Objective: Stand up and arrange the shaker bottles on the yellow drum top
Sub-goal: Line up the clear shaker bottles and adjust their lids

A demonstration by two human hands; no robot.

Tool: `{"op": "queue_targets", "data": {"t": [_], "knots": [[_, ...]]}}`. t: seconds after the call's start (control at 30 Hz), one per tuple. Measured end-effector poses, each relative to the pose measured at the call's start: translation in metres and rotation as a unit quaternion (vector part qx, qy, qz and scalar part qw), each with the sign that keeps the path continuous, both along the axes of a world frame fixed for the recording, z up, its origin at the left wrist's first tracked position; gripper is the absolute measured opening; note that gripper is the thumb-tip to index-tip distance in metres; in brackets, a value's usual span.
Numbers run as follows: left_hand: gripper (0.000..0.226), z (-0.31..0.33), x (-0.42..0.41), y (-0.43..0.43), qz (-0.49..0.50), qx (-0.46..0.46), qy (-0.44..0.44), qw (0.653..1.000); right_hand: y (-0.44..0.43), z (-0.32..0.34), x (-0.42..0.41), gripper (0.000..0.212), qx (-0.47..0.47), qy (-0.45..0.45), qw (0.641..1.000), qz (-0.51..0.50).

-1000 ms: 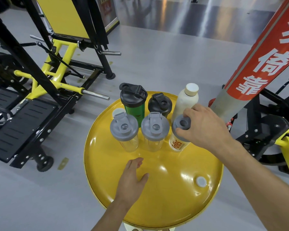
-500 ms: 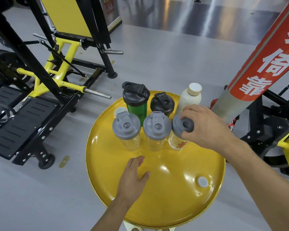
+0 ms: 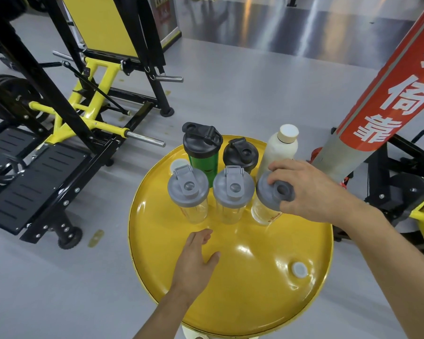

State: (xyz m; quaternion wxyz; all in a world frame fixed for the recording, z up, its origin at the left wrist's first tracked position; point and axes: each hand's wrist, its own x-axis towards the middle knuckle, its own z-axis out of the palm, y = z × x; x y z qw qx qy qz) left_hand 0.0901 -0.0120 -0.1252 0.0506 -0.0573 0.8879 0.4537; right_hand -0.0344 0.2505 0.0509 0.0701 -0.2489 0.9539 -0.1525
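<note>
glossy yellow metal drum top [image 3: 255, 277]; clear plastic shakers [image 3: 194, 211], matt grey lids [image 3: 187, 189].

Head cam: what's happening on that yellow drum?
A person is lining up shaker bottles on the yellow drum top. The right hand has its grip on the grey lid of the rightmost clear shaker, which leans slightly. The left hand rests open on the drum. Two clear shakers, a green one, a black one and a white bottle stand upright.
</note>
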Motion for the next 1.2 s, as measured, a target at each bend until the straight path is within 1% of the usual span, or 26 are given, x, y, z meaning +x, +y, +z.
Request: {"op": "queue_targets", "data": {"t": [0.17,0.37,0.43,0.57,0.67,0.8,0.97,1.07,1.13,1.2], "knots": [[0.053,0.000,0.000,0.000,-0.001,0.001,-0.001,1.000,0.001,0.000,0.001,0.045,0.001,-0.010,1.000,-0.001],[0.053,0.001,0.000,-0.001,-0.002,-0.004,-0.001,1.000,0.001,0.000,0.004,0.045,0.000,-0.020,1.000,-0.006],[0.053,0.002,0.000,-0.002,0.001,-0.005,0.001,1.000,-0.001,0.001,0.005,0.043,-0.002,-0.006,1.000,-0.011],[0.052,0.005,-0.001,-0.004,0.006,-0.006,0.004,1.000,-0.002,0.002,0.001,0.039,-0.055,0.046,0.995,-0.066],[0.052,0.006,-0.002,-0.006,0.009,-0.003,0.004,1.000,-0.001,0.004,-0.011,0.045,-0.080,0.074,0.987,-0.121],[0.052,0.006,-0.001,-0.006,0.012,-0.002,0.004,1.000,0.000,0.005,-0.030,0.051,-0.082,0.081,0.982,-0.149],[0.051,0.007,-0.003,-0.004,0.016,0.002,0.001,1.000,0.004,0.006,-0.051,0.047,-0.094,0.106,0.977,-0.159],[0.051,0.008,-0.005,-0.001,0.018,0.002,0.004,1.000,0.004,0.002,-0.062,0.047,-0.107,0.117,0.970,-0.182],[0.050,0.009,-0.007,0.001,0.018,0.004,0.004,1.000,0.003,0.000,-0.067,0.051,-0.120,0.119,0.963,-0.208],[0.050,0.010,-0.008,0.003,0.017,0.001,0.003,1.000,0.001,-0.003,-0.071,0.059,-0.129,0.101,0.958,-0.237]]}}
